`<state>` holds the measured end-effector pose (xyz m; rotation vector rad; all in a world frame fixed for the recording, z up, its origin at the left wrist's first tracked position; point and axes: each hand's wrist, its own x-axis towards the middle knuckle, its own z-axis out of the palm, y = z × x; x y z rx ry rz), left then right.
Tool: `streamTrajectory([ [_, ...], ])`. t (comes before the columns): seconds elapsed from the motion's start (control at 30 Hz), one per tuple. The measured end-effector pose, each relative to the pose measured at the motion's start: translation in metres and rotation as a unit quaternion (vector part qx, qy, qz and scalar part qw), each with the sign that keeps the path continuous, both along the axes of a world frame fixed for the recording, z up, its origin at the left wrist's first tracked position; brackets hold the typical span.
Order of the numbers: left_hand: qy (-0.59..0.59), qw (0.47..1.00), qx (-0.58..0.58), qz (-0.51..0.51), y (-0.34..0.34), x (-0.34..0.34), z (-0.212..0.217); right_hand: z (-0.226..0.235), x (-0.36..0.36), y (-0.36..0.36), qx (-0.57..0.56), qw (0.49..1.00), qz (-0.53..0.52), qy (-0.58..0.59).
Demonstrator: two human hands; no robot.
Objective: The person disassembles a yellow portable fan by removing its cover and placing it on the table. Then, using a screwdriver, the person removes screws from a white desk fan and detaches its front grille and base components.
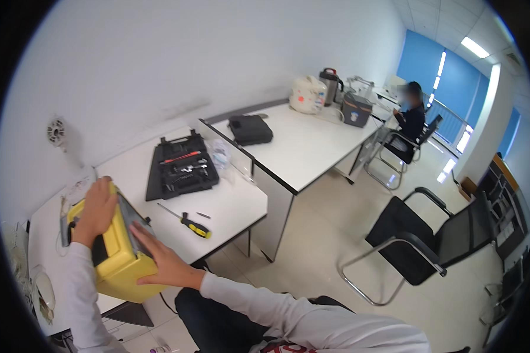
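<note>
Box (123,276), long axis toward wall (159,59)

Yellow box (122,259) at table edge (235,230)

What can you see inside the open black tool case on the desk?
Inside the black tool case are silver metal pieces and a red-orange strip; most are too small to identify. Whatever lies beneath them is covered.

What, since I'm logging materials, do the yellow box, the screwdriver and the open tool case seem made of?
Yellow box: probably hard plastic with a low sheen; even colour and rounded edges suggest moulding.
Screwdriver: thin grey shaft, likely steel; smooth-looking black-and-yellow handle, plastic or rubber, unclear which.
Open tool case: likely matte black plastic, given its dull surface and shaped recesses.
</note>
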<state>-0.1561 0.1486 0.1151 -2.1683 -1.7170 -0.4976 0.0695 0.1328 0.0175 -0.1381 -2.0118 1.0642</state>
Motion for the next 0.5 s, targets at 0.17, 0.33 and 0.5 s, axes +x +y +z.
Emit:
streamTrajectory([
  [0.17,-0.068,0.996,-0.015,0.053,-0.004,0.022,0.011,0.056,0.021,-0.016,0.084,0.996,-0.028,-0.027],
  [0.33,-0.051,0.996,-0.050,0.050,0.000,0.014,0.013,0.073,0.018,-0.024,0.135,0.986,-0.028,-0.096],
  [0.5,-0.129,0.986,-0.048,0.093,-0.007,0.023,0.019,0.074,0.018,-0.027,0.100,0.993,-0.002,-0.059],
])
